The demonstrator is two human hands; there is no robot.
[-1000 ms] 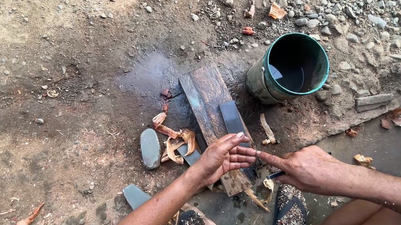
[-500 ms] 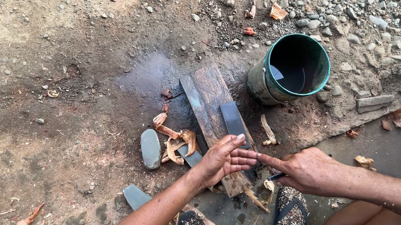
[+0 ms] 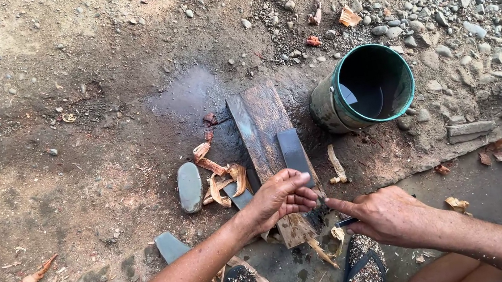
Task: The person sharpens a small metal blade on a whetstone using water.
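1. Left hand (image 3: 279, 199): at 6 o'clock of the view, resting over the near end of the wet wooden board (image 3: 266, 139). Fingers curled, fingertips pinched together toward the right hand; what they pinch is too small to tell.
2. Right hand (image 3: 386, 214): at 5 o'clock, index finger extended toward the left hand's fingertips, nearly touching them. Its grip is closed on a thin dark tool (image 3: 348, 221), only a short stub of which shows below the fingers.
3. Grey sharpening stone (image 3: 294, 150): a flat rectangular block lying lengthwise on the board, just past the left hand at its 12 o'clock. The fingers sit at its near end; actual contact cannot be told.
4. Board runs from 6 toward 12 o'clock on damp dirt ground (image 3: 74, 116); a wet patch lies at its far end.
5. Green bucket (image 3: 370, 88): at 2 o'clock of the board, tilted, mouth open toward the camera, interior dark.
6. Oval grey stone (image 3: 190, 186): at 9 o'clock of the left hand, apart from the board. A second flat grey piece (image 3: 170, 247) lies at 8 o'clock, beside the forearm.
7. Curled brown husk scraps (image 3: 222, 178) lie between the oval stone and the board.
8. Two sandalled feet (image 3: 363, 266) at the lower edge, below the hands.
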